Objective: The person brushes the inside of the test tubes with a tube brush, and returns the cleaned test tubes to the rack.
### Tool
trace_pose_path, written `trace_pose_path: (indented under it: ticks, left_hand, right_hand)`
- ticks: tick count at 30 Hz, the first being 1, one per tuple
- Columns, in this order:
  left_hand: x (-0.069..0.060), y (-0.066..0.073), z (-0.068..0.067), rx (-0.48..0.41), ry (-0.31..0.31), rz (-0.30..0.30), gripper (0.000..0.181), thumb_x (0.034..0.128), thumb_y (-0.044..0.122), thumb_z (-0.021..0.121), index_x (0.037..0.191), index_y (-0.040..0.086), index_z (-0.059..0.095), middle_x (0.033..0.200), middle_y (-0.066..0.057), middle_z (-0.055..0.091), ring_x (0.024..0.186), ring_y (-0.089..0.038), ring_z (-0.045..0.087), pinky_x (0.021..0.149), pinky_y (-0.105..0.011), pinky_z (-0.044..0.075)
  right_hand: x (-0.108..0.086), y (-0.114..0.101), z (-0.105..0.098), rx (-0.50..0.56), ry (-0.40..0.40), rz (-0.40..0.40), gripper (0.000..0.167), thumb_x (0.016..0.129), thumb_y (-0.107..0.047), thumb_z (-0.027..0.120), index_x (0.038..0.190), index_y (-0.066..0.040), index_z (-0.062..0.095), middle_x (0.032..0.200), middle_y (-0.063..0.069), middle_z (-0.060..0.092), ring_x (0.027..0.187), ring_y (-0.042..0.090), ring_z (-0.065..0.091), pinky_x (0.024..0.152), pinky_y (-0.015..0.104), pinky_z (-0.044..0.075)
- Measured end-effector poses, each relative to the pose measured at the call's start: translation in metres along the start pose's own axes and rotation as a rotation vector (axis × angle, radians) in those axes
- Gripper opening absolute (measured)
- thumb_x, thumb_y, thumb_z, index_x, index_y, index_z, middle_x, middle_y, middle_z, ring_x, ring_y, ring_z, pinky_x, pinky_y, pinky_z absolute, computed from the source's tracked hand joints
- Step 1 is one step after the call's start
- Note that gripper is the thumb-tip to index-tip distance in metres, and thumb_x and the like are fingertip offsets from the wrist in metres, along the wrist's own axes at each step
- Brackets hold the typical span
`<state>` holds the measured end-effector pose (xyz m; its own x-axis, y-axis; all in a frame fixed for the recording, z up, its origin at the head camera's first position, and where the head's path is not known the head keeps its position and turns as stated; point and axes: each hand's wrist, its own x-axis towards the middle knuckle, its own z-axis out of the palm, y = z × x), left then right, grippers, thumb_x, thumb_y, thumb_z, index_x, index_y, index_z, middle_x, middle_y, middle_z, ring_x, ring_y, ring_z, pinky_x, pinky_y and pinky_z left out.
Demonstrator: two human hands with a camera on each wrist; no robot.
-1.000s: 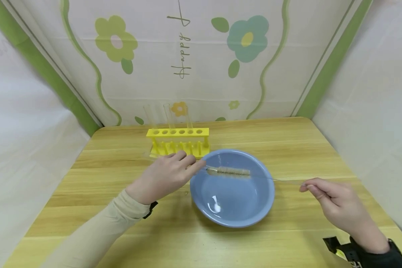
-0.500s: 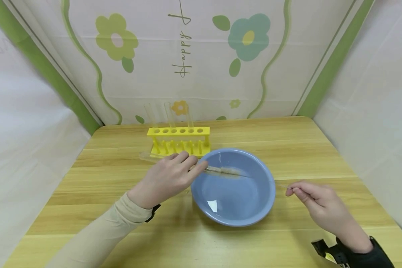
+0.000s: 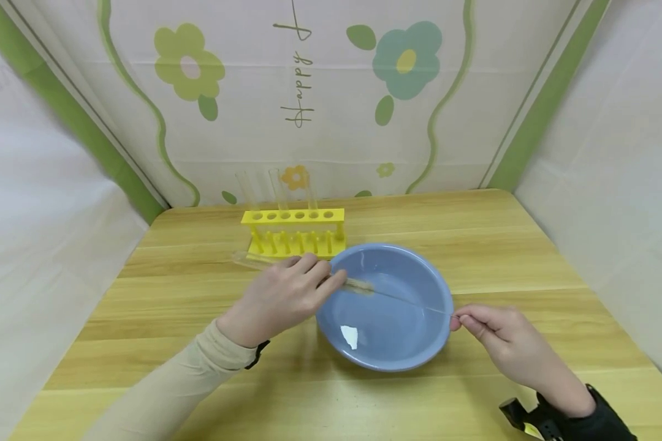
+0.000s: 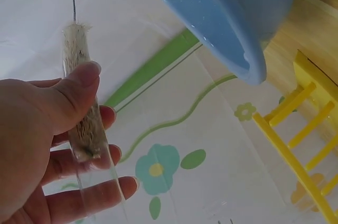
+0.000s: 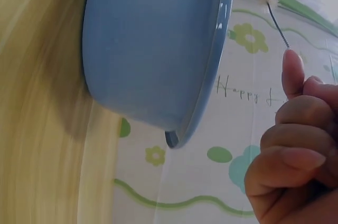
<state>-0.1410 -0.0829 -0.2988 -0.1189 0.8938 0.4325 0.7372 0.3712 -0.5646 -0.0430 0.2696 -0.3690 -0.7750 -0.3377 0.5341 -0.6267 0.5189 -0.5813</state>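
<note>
My left hand (image 3: 284,297) grips a clear glass test tube (image 4: 113,187) above the left rim of a blue basin (image 3: 386,343). In the left wrist view, thumb and fingers wrap the tube, and the pale bristles of a test tube brush (image 4: 90,129) lie mostly inside it. A tuft of bristles shows at the tube's mouth. At the basin's right rim my right hand (image 3: 510,343) pinches the brush's thin wire handle between thumb and forefinger. The wire runs across above the basin. The right wrist view shows my other right fingers curled into the palm.
A yellow test tube rack (image 3: 292,217) stands behind the basin to the left, with several holes and three clear tubes upright in it. The wooden table (image 3: 474,245) ends at a patterned cloth (image 3: 320,141) at the back. White cloth hangs on both sides.
My right hand has moved left toward the basin with the wire. The brush's bristles have slid from above the basin mostly into the test tube. My left hand has barely moved.
</note>
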Motion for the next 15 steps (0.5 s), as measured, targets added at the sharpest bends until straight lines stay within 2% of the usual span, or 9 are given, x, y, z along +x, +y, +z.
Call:
trace_pose_path:
  ticks: [6, 9, 15]
  left_hand:
    - [0.0038, 0.0019, -0.0001, 0.009, 0.023, 0.016, 0.014, 0.0994, -0.001, 0.051, 0.105, 0.003, 0.063, 0.087, -0.007, 0.061, 0.075, -0.021, 0.060, 0.066, -0.030, 0.057]
    - [0.0053, 0.0030, 0.0002, 0.023, 0.040, 0.030, 0.014, 0.0986, -0.002, 0.051, 0.102, 0.004, 0.064, 0.086, -0.006, 0.061, 0.076, -0.021, 0.061, 0.069, -0.031, 0.057]
    - [0.0090, 0.0080, 0.0009, 0.021, 0.077, 0.036, 0.005, 0.0964, 0.008, 0.063, 0.100, 0.005, 0.063, 0.083, -0.004, 0.059, 0.074, -0.020, 0.060, 0.072, -0.030, 0.057]
  right_hand:
    - [0.0023, -0.0048, 0.0010, 0.070, -0.069, 0.033, 0.037, 0.089, 0.020, 0.054, 0.097, -0.013, 0.069, 0.086, -0.010, 0.065, 0.074, 0.005, 0.054, 0.063, 0.017, 0.043]
    - [0.0035, -0.0070, 0.0005, 0.127, -0.116, 0.062, 0.037, 0.092, 0.018, 0.052, 0.098, -0.015, 0.068, 0.080, -0.012, 0.060, 0.067, 0.005, 0.049, 0.058, 0.021, 0.041]
    - [0.0066, -0.0091, 0.0024, 0.268, -0.194, 0.096, 0.034, 0.096, 0.015, 0.048, 0.098, -0.013, 0.067, 0.075, -0.007, 0.056, 0.062, 0.009, 0.046, 0.053, 0.026, 0.040]
